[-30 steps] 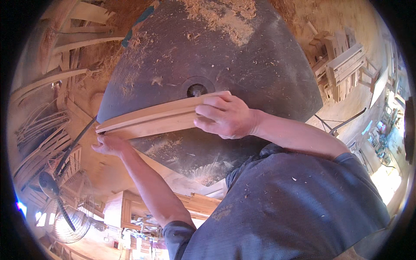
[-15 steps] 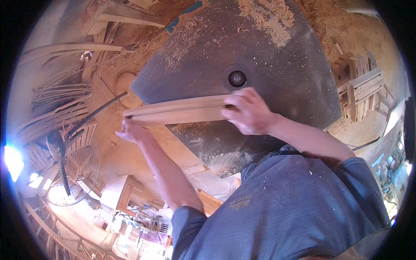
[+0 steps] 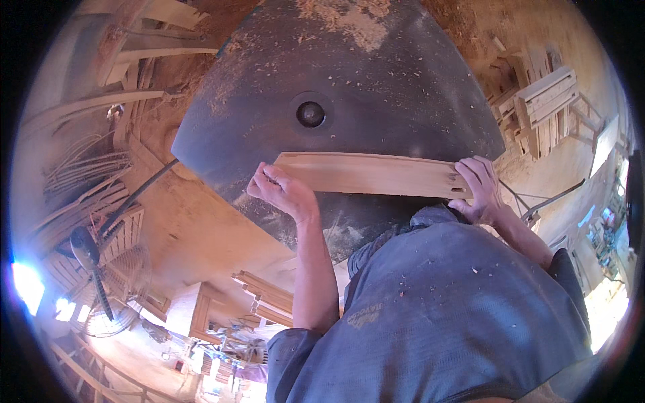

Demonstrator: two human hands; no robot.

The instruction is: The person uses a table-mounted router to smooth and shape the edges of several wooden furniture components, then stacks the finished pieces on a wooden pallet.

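Note:
A pale wooden board [image 3: 376, 174], with a stepped long edge and a small slot near its right end, lies level across the near part of a dark machine table [image 3: 403, 87]. My left hand [image 3: 285, 191] is closed on the board's left end, fingers curled. The right end is gripped by my right hand [image 3: 480, 188], fingers over the top and thumb near the lower edge. Beyond the board, a round dark spindle [image 3: 310, 114] stands in a ring in the table, apart from the wood. Whether the board rests on the table or hangs just above it, I cannot tell.
Wood shavings [image 3: 353, 20] lie on the table's far part. Stacked wood pieces [image 3: 547, 101] stand at right. A caged fan [image 3: 114, 289], wooden strips [image 3: 87, 161] and curved pieces [image 3: 101, 104] are at left. Cut boards [image 3: 269, 295] lie near the lower middle.
The board has shifted right relative to the spindle and tilts the other way slightly. Both hands have moved right with it, my right one now around its far right end. The view has shifted too.

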